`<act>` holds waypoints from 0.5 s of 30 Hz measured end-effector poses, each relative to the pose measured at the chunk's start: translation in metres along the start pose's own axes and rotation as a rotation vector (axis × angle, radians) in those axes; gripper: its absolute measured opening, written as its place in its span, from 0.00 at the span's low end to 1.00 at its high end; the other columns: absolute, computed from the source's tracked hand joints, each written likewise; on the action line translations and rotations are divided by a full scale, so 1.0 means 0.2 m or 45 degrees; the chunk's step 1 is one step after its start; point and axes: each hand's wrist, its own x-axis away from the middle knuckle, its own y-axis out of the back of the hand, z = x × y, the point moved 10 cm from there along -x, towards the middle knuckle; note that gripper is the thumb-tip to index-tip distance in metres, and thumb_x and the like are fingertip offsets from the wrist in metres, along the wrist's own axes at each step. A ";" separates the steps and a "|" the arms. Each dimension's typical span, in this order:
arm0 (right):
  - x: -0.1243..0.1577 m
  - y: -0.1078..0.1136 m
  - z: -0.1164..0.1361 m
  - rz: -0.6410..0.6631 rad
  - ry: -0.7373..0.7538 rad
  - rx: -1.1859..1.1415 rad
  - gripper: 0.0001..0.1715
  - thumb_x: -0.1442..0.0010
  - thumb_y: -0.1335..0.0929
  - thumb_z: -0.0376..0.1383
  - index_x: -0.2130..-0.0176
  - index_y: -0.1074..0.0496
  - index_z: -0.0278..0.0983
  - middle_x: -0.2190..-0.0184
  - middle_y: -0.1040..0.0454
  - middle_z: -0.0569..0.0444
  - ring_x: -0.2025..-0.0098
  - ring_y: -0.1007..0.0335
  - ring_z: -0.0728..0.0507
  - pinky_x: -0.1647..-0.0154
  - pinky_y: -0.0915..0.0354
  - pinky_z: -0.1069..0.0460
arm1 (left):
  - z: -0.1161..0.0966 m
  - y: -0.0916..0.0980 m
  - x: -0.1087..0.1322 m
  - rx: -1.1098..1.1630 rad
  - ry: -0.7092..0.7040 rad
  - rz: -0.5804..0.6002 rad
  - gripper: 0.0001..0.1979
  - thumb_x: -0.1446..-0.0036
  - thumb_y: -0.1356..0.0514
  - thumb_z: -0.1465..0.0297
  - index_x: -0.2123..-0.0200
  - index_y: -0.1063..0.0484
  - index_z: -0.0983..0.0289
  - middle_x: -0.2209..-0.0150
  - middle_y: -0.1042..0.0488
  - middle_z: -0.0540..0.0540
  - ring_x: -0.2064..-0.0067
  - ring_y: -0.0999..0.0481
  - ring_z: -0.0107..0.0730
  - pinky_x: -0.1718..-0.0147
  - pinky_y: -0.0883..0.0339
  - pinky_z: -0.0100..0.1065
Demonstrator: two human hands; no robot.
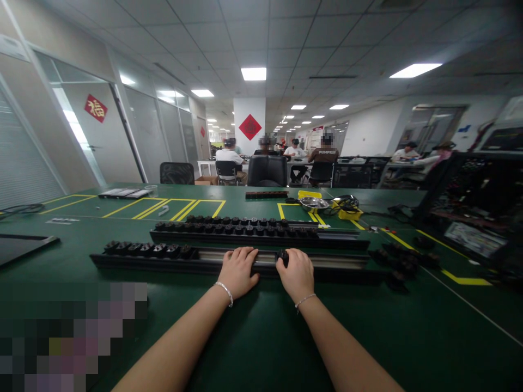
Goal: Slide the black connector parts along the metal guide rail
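A long black rail (335,264) lies across the green table in front of me, with several black round parts (147,249) seated along its left end. My left hand (239,270) rests on the rail's middle with fingers laid flat over it. My right hand (295,274) sits just to the right, fingers curled around a small black part (285,257) on the rail. A second black rail (253,231) lies behind, filled along most of its length with the same black parts.
Loose black parts (398,260) lie at the rail's right end. A metal bowl (312,203) and yellow objects (348,212) stand behind. A dark equipment rack (476,209) stands at right. A dark tray (20,246) lies at left. Several people sit at far desks.
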 end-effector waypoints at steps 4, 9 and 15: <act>0.00 0.01 -0.02 -0.023 0.009 0.014 0.15 0.45 0.40 0.38 0.61 0.30 0.34 0.59 0.29 0.47 0.54 0.38 0.41 0.50 0.47 0.48 | 0.00 0.00 0.00 -0.006 0.002 -0.023 0.29 0.51 0.43 0.61 0.44 0.41 0.58 0.44 0.37 0.55 0.43 0.43 0.44 0.46 0.52 0.45; 0.00 0.01 -0.03 -0.032 0.004 0.035 0.15 0.46 0.39 0.38 0.61 0.30 0.33 0.59 0.28 0.48 0.54 0.38 0.42 0.51 0.47 0.49 | 0.00 0.01 0.00 -0.030 -0.005 -0.054 0.29 0.51 0.43 0.61 0.45 0.41 0.58 0.44 0.37 0.55 0.44 0.42 0.43 0.47 0.51 0.45; 0.00 0.02 -0.05 -0.054 0.010 0.040 0.14 0.46 0.38 0.37 0.61 0.29 0.34 0.59 0.28 0.48 0.55 0.38 0.42 0.52 0.47 0.50 | 0.00 0.01 0.00 -0.053 -0.017 -0.067 0.29 0.51 0.43 0.61 0.45 0.41 0.58 0.44 0.37 0.55 0.44 0.42 0.43 0.47 0.50 0.45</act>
